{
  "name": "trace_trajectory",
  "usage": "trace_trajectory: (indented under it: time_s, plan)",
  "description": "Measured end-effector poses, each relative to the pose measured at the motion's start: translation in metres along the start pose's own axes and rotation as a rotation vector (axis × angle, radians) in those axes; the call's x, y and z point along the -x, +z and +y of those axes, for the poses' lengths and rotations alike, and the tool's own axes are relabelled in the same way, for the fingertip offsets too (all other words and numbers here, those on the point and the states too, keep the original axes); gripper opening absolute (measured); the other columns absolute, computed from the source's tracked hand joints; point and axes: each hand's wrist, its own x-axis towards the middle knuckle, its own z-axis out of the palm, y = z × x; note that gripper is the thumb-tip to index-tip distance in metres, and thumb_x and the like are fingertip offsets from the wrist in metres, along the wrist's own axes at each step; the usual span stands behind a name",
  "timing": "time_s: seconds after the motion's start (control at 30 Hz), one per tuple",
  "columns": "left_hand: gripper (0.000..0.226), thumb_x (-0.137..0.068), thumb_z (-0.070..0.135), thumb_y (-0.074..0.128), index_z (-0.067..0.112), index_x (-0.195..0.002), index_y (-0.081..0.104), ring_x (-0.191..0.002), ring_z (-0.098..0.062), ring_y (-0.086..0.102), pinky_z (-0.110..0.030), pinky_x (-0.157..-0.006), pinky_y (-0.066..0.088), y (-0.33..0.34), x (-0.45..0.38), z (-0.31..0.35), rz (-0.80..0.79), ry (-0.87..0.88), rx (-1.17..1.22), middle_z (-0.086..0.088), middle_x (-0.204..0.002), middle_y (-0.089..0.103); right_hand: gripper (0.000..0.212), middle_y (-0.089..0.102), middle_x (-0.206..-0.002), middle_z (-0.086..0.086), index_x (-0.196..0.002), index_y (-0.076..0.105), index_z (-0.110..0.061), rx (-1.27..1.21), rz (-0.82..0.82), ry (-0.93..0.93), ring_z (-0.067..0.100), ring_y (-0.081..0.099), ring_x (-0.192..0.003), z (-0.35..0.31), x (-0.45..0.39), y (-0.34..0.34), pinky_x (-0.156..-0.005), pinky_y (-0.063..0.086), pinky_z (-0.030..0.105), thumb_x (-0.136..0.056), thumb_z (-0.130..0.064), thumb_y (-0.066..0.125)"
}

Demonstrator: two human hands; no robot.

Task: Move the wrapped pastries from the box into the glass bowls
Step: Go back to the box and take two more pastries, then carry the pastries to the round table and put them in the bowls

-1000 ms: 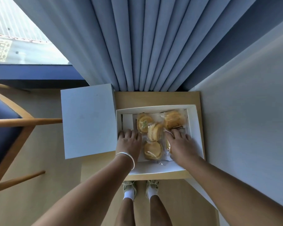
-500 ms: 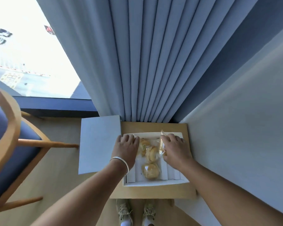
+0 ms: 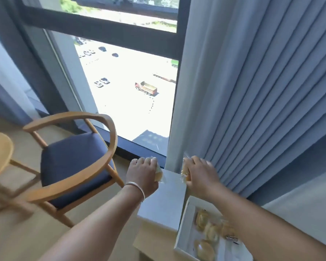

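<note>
My left hand [image 3: 142,176] is raised above the open box lid [image 3: 164,200] and grips a wrapped pastry [image 3: 159,174], which shows at the fingertips. My right hand [image 3: 199,176] is lifted beside it and holds another wrapped pastry [image 3: 185,171] by its clear wrapper. The white box [image 3: 184,228] lies at the lower right on a small wooden table, partly covered by my right forearm, with several wrapped yellow pastries [image 3: 205,247] still inside. No glass bowl is in view.
A wooden armchair [image 3: 73,162] with a dark blue seat stands to the left. A round wooden table edge [image 3: 0,153] shows at the far left. Blue curtains [image 3: 252,91] hang right behind the box, and a large window [image 3: 130,81] is ahead.
Both hands have lifted out of the box, each with a pastry. The view has swung up and to the left, from the box to the window and chair.
</note>
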Motion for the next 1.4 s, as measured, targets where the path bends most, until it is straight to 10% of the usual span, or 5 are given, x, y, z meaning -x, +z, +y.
trace_trajectory:
  time_s: [0.67, 1.4]
  plan:
    - [0.081, -0.077, 0.055, 0.056, 0.015, -0.142, 0.028, -0.115, -0.021, 0.044, -0.033, -0.095, 0.034, -0.026, 0.368, -0.233, -0.089, -0.987, -0.073, 0.000, -0.128, 0.048, 0.081, 0.037, -0.148, 0.005, -0.151, 0.018, -0.027, 0.072, -0.055, -1.012, 0.028, 0.036, -0.136, -0.433, 0.018, 0.023, -0.115, 0.028, 0.044, -0.086, -0.040, 0.065]
    - [0.075, -0.081, 0.055, 0.052, 0.015, -0.140, 0.027, -0.115, -0.022, 0.044, -0.034, -0.093, 0.034, -0.015, 0.506, -0.434, -0.061, -1.305, -0.044, 0.001, -0.127, 0.049, 0.070, 0.041, -0.140, 0.002, -0.148, 0.024, -0.029, 0.199, -0.143, -1.356, 0.025, 0.042, -0.128, -0.732, -0.004, 0.064, -0.112, 0.027, 0.042, -0.086, -0.034, 0.056]
